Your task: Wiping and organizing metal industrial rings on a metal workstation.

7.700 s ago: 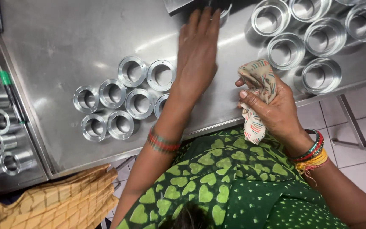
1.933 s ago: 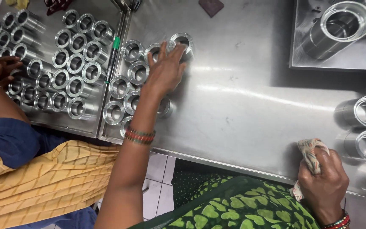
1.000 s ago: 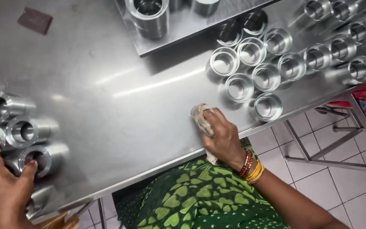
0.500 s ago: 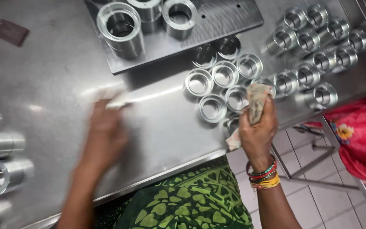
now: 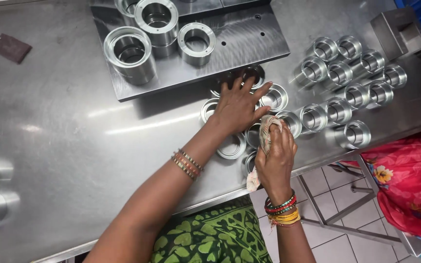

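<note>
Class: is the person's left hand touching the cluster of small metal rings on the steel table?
Touching. The head view shows the left hand spread flat on the metal rings, fingers lying across their rims.

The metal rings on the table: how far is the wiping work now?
Done: cannot tell; the far rings look the same, wiped or not. In hand: left hand rests on the near rings, right hand grips a cloth. Left: not visible.

shiny metal rings [image 5: 232, 146], brushed steel table [image 5: 74, 146], cloth rag [image 5: 265, 134]

Left hand [image 5: 238, 104] splayed flat; right hand [image 5: 275, 157] fisted.
</note>
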